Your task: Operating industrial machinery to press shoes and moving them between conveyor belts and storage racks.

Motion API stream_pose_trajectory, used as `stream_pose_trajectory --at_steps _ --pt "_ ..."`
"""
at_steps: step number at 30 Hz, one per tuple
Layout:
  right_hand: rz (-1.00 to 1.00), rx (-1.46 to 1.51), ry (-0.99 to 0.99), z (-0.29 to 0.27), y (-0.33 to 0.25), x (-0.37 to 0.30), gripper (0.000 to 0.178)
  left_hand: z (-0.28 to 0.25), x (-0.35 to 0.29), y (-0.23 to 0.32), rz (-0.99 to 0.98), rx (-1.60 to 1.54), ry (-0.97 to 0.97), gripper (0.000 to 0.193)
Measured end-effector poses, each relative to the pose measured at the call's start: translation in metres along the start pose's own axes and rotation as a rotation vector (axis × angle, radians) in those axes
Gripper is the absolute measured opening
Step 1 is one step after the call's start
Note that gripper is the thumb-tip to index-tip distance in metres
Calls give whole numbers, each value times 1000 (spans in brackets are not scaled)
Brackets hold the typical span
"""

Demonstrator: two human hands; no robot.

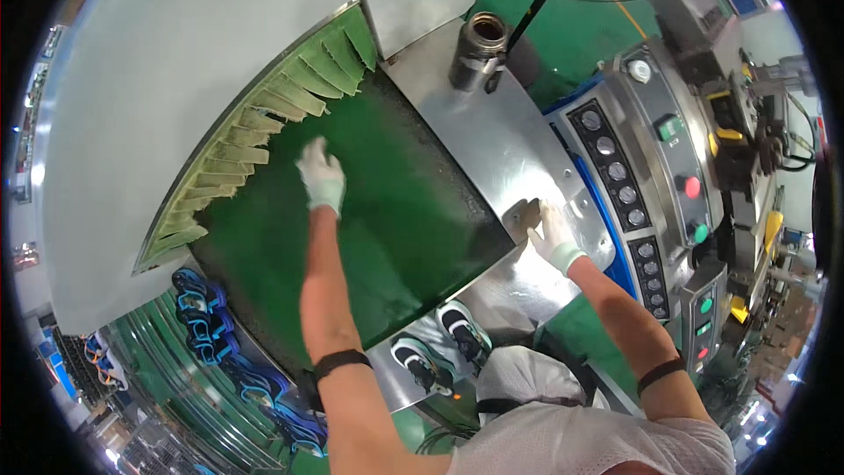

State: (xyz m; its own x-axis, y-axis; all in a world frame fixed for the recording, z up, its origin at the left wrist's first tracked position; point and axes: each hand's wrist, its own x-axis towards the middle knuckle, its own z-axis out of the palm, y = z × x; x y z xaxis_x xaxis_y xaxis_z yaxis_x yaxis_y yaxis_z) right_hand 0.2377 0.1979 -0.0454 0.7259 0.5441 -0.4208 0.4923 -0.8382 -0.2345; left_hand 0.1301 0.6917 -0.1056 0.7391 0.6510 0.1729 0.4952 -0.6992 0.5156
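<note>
Gloved hands at the green conveyor belt (387, 211)

Left hand (321, 174) lies flat, fingers apart, near the fringe curtain (264, 127) at 10 o'clock. Right hand (549, 230) is on the steel plate (492, 132) at 3 o'clock; can't tell if its grip is closed, a small brown piece (520, 215) hides its fingers.

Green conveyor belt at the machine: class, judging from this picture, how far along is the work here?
Done: nothing finished shows. In hand: the left hand lies flat on the bare green conveyor belt near the curtain flaps; the right hand touches a small tan piece on the steel plate. Left: that piece is not yet on the belt.
</note>
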Motion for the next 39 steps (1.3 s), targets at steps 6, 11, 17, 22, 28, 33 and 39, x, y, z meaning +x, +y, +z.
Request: stream_pose_trajectory --at_steps 6,11,17,22,28,33,39 --pt "5 -380 34 11 -36 90 72 7 205 -44 -367 642 -669 51" --pt "-126 -344 5 -2 -82 104 66 23 257 -209 -281 583 -581 62" --pt "-94 -451 -5 12 -77 98 66 -10 201 -176 -171 526 -365 75" --pt "-22 -356 -26 8 -80 94 71 -30 67 -14 89 318 -257 70" --pt "-140 19 -141 -34 -57 81 73 -53 -76 109 -101 45 -608 55" --pt "-83 692 -316 -24 -6 10 61 -97 -164 261 -155 -616 -490 47" --pt "-60 2569 -1120 -122 25 -165 57 -128 -155 447 554 -1295 -864 38"
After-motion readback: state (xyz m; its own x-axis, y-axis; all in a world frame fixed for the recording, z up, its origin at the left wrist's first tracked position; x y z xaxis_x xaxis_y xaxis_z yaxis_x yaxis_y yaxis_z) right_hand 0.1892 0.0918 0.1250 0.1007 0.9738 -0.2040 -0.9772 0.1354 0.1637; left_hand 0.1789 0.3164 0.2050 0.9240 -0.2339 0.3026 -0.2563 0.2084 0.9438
